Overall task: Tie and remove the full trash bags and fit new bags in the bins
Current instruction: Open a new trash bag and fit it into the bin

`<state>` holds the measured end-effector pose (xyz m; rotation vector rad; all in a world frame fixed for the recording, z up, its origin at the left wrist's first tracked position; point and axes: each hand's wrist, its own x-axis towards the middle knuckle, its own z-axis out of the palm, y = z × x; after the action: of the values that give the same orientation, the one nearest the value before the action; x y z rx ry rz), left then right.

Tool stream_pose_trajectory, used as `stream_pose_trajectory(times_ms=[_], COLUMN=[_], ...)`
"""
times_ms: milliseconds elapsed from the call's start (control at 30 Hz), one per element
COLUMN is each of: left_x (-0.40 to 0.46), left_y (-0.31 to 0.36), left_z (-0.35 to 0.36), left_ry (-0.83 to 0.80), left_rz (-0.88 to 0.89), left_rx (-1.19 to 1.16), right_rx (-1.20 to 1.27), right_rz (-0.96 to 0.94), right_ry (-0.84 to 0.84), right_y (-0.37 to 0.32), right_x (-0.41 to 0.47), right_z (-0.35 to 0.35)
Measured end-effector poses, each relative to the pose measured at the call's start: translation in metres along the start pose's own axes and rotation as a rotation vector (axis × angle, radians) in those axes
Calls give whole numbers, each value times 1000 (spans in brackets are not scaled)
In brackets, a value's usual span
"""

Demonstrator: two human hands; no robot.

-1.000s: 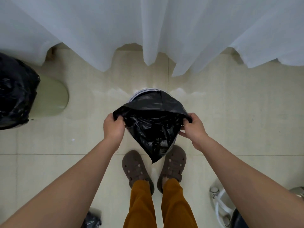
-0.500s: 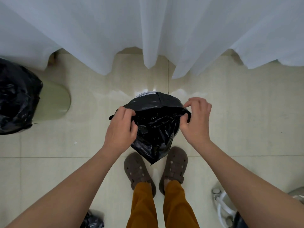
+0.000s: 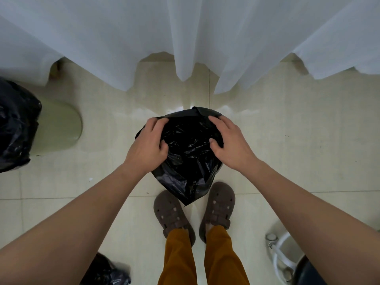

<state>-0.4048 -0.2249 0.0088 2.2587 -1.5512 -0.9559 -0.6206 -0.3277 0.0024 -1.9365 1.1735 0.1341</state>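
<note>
A black trash bag (image 3: pixel 188 155) hangs in front of me above my feet, its mouth held wide and its bottom corner pointing down between my shoes. My left hand (image 3: pixel 149 142) grips the bag's left rim, fingers curled over the edge and thumb inside. My right hand (image 3: pixel 228 140) holds the right rim the same way. The bin that was under the bag is hidden behind it.
A pale green bin (image 3: pixel 57 128) lined with a black bag (image 3: pixel 14 126) stands at the left. White curtains (image 3: pixel 185 38) hang ahead. A tied black bag (image 3: pixel 104 272) lies at the bottom left, and a white frame (image 3: pixel 281 249) at the bottom right. The floor is tiled.
Both hands shifted from the bag's outer corners up onto its rim and spread the mouth wider. The bag now covers the white bin rim that showed behind it.
</note>
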Motion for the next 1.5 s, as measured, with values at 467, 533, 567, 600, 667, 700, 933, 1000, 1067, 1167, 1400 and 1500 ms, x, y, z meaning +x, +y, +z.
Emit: stream_pose_trajectory(times_ms=[467,533,567,600,667,700,933,1000,1067,1167,1400,1500], left_x=[40,41,41,41,39,36,-1,-19,-37,-60,-86,-89], left_y=[-8,-10,-11,-12,-13,-12,-2,4,11,24,36,36], left_z=[25,29,31,32,33,34,39,45,53,64,83,86], left_ry=[-170,-162,-161,-162,-168,-170,56,105,119,132,139,109], left_rz=[-455,-495,-510,-524,-551,-564,-492,-514,-564,-623,-728,-776], left_rx=[-450,-481,-492,-500,-513,-519,-360,-342,-328,-301,-353,-491], right_rx=[237,306,328,347,391,412,525,548,575,581,573,503], right_rz=[160,213,239,264,309,324,374,407,434,470,499,529], right_ry=[-101,-97,-102,-112,-132,-137,7,55,97,146,244,317], right_y=[16,19,21,23,28,29,34,33,31,26,18,20], right_x=[37,38,38,37,32,28,-13,-25,-37,-54,-71,-74], right_z=[27,28,29,30,32,33,37,40,43,51,67,70])
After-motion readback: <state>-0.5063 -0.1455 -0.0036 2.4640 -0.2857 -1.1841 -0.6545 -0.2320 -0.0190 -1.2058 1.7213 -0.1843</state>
